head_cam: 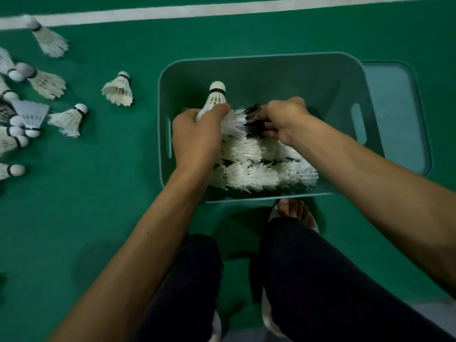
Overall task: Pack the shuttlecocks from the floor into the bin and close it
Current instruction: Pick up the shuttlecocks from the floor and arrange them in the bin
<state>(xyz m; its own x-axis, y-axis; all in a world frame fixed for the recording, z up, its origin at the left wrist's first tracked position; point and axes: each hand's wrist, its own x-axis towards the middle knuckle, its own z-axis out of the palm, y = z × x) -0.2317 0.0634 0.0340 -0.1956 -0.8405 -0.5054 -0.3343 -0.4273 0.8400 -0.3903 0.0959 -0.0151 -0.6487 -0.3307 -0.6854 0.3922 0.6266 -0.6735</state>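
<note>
A teal plastic bin [271,62] stands open on the green floor in front of me. Rows of white shuttlecocks [256,169] lie packed in its near half. My left hand [195,137] is inside the bin, shut on a white shuttlecock [216,95] whose cork points up and away. My right hand [281,119] is beside it, fingers pinched on a dark shuttlecock [254,112] among the feathers. Several loose shuttlecocks [69,118] lie scattered on the floor to the left. The bin's lid [394,114] lies flat on the floor against the bin's right side.
A white court line [222,9] runs across the floor beyond the bin. My legs in dark trousers [296,280] and a foot in a white slipper [296,213] are just below the bin's near rim.
</note>
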